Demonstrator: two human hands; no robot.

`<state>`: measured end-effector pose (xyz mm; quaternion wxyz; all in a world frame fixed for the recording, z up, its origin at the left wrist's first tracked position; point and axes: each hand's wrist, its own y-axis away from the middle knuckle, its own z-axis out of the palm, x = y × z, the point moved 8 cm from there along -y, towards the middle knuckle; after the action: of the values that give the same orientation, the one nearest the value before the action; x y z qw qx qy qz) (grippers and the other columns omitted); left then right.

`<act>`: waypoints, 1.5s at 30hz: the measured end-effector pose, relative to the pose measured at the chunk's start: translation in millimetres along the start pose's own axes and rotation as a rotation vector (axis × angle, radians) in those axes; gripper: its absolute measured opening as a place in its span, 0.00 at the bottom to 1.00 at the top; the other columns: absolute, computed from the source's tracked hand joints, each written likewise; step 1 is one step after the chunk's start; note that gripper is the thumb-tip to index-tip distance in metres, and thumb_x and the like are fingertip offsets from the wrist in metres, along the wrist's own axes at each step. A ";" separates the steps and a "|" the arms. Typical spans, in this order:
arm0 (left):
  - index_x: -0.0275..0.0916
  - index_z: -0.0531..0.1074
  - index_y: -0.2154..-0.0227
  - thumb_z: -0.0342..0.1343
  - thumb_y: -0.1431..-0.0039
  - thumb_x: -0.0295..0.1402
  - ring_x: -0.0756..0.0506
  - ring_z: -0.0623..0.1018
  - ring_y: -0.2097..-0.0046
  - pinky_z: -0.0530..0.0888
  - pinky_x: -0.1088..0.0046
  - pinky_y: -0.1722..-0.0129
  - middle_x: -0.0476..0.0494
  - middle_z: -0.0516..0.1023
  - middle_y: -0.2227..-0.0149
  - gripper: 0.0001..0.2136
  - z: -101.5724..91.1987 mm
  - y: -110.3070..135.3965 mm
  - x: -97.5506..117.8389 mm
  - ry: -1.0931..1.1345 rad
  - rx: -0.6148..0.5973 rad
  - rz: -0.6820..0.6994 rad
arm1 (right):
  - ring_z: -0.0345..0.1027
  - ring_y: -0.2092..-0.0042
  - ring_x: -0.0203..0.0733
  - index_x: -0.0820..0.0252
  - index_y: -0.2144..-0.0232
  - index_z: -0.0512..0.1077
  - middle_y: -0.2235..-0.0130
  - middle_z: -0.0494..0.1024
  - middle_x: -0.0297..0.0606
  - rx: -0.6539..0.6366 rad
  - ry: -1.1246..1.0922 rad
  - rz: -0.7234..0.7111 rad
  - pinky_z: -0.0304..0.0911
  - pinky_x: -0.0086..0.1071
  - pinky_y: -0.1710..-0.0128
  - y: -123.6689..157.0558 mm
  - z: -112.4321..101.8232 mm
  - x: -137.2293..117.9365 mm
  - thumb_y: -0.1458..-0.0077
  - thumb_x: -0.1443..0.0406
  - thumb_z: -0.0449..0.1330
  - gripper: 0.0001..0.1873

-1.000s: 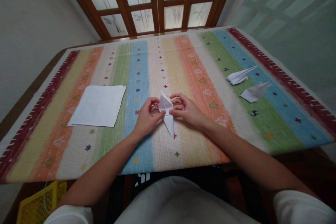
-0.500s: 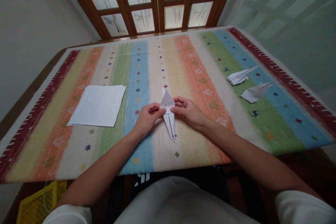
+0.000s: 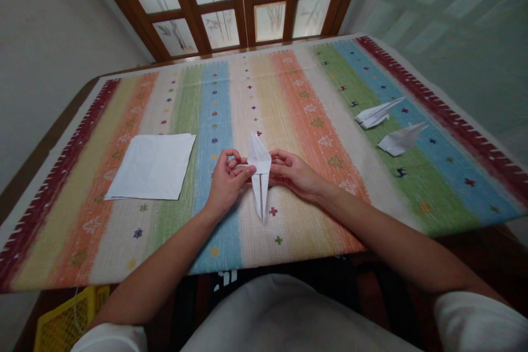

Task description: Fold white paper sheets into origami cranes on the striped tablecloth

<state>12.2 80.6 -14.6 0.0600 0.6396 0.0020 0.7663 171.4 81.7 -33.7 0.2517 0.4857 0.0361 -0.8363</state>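
Between my hands, over the middle of the striped tablecloth, is a folded white paper figure [image 3: 259, 170] with a pointed top and two narrow legs pointing toward me. My left hand [image 3: 231, 179] pinches its left edge, thumb on the front. On the other side, my right hand [image 3: 295, 173] grips the right edge, its fingertips partly hidden behind the paper. To the left lies a stack of white paper squares [image 3: 150, 166]. Two finished-looking folded paper pieces, one farther [image 3: 377, 114] and one nearer [image 3: 401, 139], rest at the right.
A striped tablecloth [image 3: 177, 242] covers the table. Wooden doors with frosted panes [image 3: 223, 27] stand beyond its far edge. Below the front left edge is a yellow plastic basket [image 3: 66, 319]. Walls flank the table on both sides.
The paper figure has turned and shifted slightly left, and its upper flap now points up more narrowly. My right thumb has moved off its front face.
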 end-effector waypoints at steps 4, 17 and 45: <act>0.39 0.69 0.72 0.74 0.48 0.43 0.51 0.79 0.67 0.81 0.74 0.64 0.51 0.77 0.66 0.19 1.9 0.4 -1.2 -0.059 -0.023 -0.009 | 0.77 0.64 0.37 0.57 0.61 0.75 0.63 0.81 0.34 0.006 0.019 0.016 0.75 0.30 0.64 -0.9 -1.2 4.6 0.51 0.56 0.79 0.21; 0.38 0.79 0.65 0.71 0.45 0.46 0.48 0.80 0.67 0.80 0.71 0.64 0.45 0.82 0.66 0.16 8.4 0.1 -14.4 -0.099 -0.127 -0.096 | 0.74 0.66 0.37 0.56 0.68 0.73 0.67 0.78 0.32 0.057 0.135 -0.037 0.73 0.31 0.65 0.6 0.6 0.5 0.50 0.57 0.76 0.18; 0.40 0.71 0.59 0.65 0.40 0.46 0.45 0.79 0.60 0.78 0.70 0.63 0.45 0.76 0.59 0.16 23.8 5.5 -12.5 0.172 -0.269 -0.116 | 0.74 0.68 0.37 0.55 0.68 0.74 0.67 0.80 0.33 0.090 0.139 -0.081 0.74 0.32 0.65 2.0 -3.8 -2.3 0.53 0.54 0.78 0.20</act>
<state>37.2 72.1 -22.1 0.1888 0.5567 -0.0587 0.8068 176.2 82.1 -33.4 0.1924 0.5516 0.0358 -0.8108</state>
